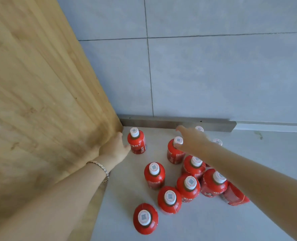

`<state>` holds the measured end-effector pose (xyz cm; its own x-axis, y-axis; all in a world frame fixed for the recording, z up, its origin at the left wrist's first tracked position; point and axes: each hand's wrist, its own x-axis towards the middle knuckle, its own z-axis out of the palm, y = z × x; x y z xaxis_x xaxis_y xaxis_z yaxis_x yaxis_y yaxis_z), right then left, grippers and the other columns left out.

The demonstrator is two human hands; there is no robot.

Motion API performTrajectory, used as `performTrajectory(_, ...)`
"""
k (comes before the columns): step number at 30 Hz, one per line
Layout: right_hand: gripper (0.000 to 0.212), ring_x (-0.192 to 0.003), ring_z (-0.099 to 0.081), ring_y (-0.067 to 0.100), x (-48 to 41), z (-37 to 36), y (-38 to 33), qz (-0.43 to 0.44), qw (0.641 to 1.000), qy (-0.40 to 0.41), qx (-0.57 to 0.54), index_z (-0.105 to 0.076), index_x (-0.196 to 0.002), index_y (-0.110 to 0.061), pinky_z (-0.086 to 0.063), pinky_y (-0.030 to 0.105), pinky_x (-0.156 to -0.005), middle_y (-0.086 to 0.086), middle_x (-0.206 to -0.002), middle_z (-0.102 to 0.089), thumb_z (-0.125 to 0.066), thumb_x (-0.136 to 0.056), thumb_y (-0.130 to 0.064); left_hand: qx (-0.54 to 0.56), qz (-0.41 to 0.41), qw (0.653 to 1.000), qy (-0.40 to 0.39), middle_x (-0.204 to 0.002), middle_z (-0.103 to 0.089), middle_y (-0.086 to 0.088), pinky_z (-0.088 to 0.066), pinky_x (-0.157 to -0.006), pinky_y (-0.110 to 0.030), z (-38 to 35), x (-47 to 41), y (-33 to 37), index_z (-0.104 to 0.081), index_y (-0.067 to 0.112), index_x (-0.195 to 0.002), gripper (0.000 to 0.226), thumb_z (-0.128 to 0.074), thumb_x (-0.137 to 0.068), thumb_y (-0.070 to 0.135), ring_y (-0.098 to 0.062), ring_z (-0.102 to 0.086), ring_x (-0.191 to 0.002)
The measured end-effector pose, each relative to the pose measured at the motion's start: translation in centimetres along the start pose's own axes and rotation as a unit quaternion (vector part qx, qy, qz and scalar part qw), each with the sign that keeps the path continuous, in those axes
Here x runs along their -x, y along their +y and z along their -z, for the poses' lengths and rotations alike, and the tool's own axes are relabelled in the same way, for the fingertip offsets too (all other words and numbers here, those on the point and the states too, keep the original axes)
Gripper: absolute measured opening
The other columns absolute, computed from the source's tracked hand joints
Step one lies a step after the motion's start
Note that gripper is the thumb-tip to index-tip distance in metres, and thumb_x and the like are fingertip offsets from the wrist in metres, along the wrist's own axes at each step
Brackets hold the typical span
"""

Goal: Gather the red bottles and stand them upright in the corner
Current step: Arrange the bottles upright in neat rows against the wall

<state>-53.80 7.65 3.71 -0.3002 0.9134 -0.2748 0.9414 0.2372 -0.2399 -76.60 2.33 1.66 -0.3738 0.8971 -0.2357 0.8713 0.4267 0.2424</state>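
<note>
Several red bottles with white caps stand upright on the pale floor. One red bottle [137, 142] stands alone nearest the corner. My left hand [115, 148] rests against the wooden panel with its fingertips touching that bottle's side, not gripping it. My right hand [190, 139] hovers with spread fingers over the cap of another bottle [174, 153]; whether it touches the cap is unclear. Two more caps [217, 141] peek out behind this hand. A loose cluster of bottles [189, 186] stands nearer me, and one bottle [234, 195] lies on its side under my right forearm.
A wooden panel [39, 94] forms the left wall and grey tiles [213, 75] the back wall. A metal skirting strip [179, 122] runs along the base of the tiles. Bare floor [205, 221] lies in front of the bottles.
</note>
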Motion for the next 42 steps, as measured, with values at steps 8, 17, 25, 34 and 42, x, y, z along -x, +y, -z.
performTrajectory(8,0.034,-0.099,-0.065,0.030,-4.7,-3.8,-1.7,-0.093,0.994,-0.059,-0.026,-0.046,-0.122,-0.011,-0.051,0.034,-0.078,0.014,-0.112,-0.065,-0.044,-0.096,-0.033,0.079,-0.067,0.993,-0.049,-0.132,-0.057,-0.007,-0.053,-0.088,-0.033,-2.9,-6.0,1.1,-0.042,0.014,-0.130,0.047,-0.054,-0.091,0.038,-0.026,-0.057,-0.118)
performTrajectory(17,0.036,-0.102,-0.061,0.032,-11.6,-3.1,-6.1,-0.061,0.986,0.011,-0.157,-0.052,-0.118,-0.015,-0.047,0.033,-0.073,0.011,-0.112,-0.064,-0.054,-0.089,-0.036,0.163,-0.001,0.986,0.043,-0.113,-0.060,-0.021,-0.043,-0.078,-0.037,-2.5,-12.6,0.8,-0.048,0.000,-0.108,0.028,-0.055,-0.091,0.021,-0.038,-0.058,-0.106)
performTrajectory(25,0.043,-0.106,-0.059,0.036,-14.4,-4.7,-9.2,-0.009,0.982,-0.005,-0.191,-0.046,-0.125,-0.017,-0.050,0.039,-0.086,0.015,-0.121,-0.053,-0.061,-0.087,-0.030,0.110,0.023,0.990,0.083,-0.119,-0.048,-0.020,-0.049,-0.084,-0.043,-4.0,-12.1,0.3,-0.048,0.000,-0.117,0.053,-0.066,-0.083,0.036,-0.038,-0.056,-0.104)
performTrajectory(34,0.061,-0.110,-0.057,0.042,-14.5,-5.5,-9.1,-0.069,0.972,-0.010,-0.222,-0.042,-0.129,-0.021,-0.053,0.045,-0.090,0.016,-0.129,-0.039,-0.075,-0.077,-0.021,0.244,0.015,0.967,0.073,-0.130,-0.055,-0.016,-0.044,-0.100,-0.037,-5.0,-11.8,-0.2,-0.044,0.008,-0.133,0.057,-0.070,-0.083,0.017,-0.032,-0.054,-0.120)
performTrajectory(42,0.060,-0.115,-0.056,0.032,-10.3,-3.6,-5.0,0.017,0.989,-0.023,-0.143,-0.036,-0.139,-0.019,-0.049,0.042,-0.096,0.011,-0.136,-0.044,-0.062,-0.086,-0.012,0.115,-0.039,0.982,0.143,-0.140,-0.041,-0.026,-0.037,-0.107,-0.043,-4.2,-10.5,1.4,-0.035,-0.006,-0.138,0.067,-0.068,-0.082,0.013,-0.039,-0.042,-0.130)
